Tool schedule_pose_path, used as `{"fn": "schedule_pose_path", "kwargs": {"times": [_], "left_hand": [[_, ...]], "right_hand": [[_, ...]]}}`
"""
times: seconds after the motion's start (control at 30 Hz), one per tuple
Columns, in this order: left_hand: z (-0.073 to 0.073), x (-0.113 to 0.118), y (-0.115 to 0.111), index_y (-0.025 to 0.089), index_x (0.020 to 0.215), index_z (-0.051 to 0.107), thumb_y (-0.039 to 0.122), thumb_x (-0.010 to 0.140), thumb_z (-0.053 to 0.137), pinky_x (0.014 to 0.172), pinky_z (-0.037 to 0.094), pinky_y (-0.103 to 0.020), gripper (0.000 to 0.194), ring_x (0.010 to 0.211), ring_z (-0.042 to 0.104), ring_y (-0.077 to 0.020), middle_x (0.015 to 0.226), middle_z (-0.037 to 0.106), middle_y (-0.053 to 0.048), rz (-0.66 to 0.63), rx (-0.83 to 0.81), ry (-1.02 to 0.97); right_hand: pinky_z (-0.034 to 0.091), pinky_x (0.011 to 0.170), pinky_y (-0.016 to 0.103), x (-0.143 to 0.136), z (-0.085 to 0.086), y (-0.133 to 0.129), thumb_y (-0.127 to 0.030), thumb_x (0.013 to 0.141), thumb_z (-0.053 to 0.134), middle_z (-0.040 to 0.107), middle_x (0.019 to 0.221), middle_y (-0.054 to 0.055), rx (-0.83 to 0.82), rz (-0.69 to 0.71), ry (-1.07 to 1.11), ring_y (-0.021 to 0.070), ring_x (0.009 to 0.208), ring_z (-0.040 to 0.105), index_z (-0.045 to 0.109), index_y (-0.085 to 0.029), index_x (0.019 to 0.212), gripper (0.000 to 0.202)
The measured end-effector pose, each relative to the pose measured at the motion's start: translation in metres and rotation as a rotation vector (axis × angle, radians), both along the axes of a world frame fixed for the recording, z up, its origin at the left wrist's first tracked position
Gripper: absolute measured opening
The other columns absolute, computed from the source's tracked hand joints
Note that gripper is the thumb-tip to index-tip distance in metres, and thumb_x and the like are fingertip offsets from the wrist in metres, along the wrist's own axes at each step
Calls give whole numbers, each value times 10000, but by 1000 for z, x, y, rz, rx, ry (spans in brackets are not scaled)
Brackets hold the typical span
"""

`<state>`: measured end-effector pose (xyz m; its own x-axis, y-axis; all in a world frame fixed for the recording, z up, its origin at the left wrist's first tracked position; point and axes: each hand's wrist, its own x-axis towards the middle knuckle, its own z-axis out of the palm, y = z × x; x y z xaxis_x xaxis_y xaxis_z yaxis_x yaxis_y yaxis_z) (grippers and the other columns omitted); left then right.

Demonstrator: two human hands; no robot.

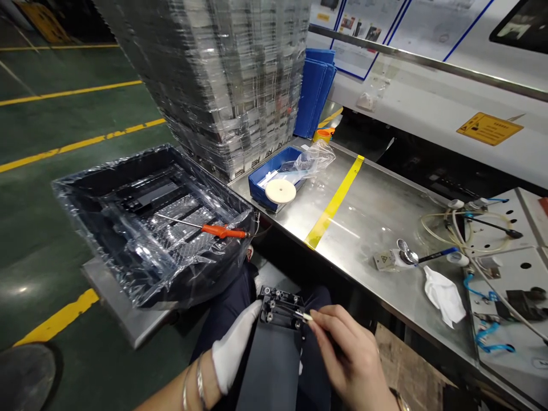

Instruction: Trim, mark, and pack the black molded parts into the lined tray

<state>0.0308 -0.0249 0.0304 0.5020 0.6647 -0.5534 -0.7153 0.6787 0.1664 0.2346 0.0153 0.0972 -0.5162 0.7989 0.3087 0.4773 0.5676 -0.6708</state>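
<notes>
My left hand (238, 346), in a white glove, is closed around the side of a long dark grey panel-like part (269, 365). The part rests over my lap, its black end with several round screw bosses facing away from me. Between the thumb and fingertips of my bare right hand (349, 351) is a small slim tool with a pale handle (307, 317). Its thin tip lies at the black end of the part; whether it touches is too small to tell. Most of the left fingers are hidden behind the part.
A plastic-lined black crate (115, 268) with dark parts and an orange-handled air gun (222, 231) stands at left. On the metal bench (342, 228) are a blue bin (259, 188), a cream disc (280, 192), a white cloth (444, 297) and a tubed fixture (509, 274). Wrapped trays (226, 74) stand behind.
</notes>
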Motion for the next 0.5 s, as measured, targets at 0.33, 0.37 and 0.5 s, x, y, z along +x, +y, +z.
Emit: {"fn": "schedule_pose_path", "kwargs": {"times": [0.33,0.37,0.5], "left_hand": [[-5,1,0,68,986,743,573,936,472,874,512,-400,574,833,679,-278,941,747,-156,-50,-71,-129],[-6,1,-1,79,995,742,563,934,487,887,509,-396,550,842,681,-275,950,750,-147,-26,-74,-124],[-8,1,-4,108,999,730,514,925,543,935,495,-362,454,846,686,-246,944,756,-116,29,-93,-106]], "right_hand": [[555,648,265,-1,4,-2,-81,961,558,678,915,84,-23,50,7,165,768,677,643,-181,1062,165],[557,647,267,-1,4,-2,-79,959,560,680,914,86,-20,48,1,166,766,678,646,-177,1057,163],[558,656,297,-2,3,-2,-53,930,594,704,926,95,114,7,-9,184,775,674,651,-162,1094,205]]}}
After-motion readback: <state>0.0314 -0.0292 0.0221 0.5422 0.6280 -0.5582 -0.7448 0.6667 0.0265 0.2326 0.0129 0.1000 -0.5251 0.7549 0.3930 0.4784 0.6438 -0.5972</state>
